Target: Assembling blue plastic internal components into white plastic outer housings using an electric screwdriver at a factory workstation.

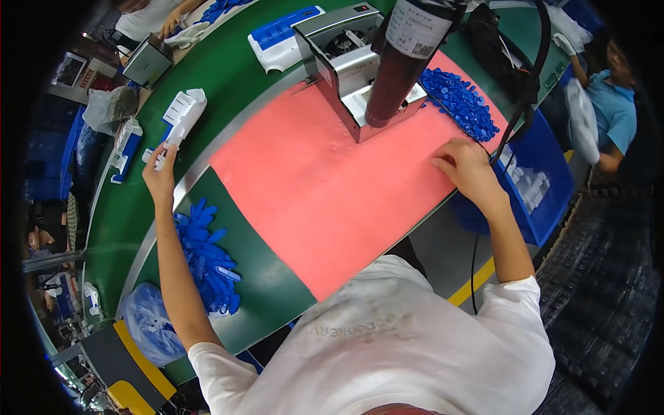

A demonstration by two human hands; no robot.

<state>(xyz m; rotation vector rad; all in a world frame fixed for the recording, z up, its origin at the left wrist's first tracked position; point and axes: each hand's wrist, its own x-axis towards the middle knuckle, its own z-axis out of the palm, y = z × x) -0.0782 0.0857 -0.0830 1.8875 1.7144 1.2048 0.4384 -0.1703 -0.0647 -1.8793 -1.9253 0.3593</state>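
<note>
Left hand (160,173) pinches a long white-and-blue plastic housing (185,114), upper left of the frame. Right hand (472,169) is half curled by the flat pink mat (332,200); whether holding something, I cannot tell.

Bright, even indoor light washes over a salmon-pink work mat (325,200), while fisheye distortion bows the green conveyor belt (225,66) and black vignetting swallows the frame's corners.
</note>
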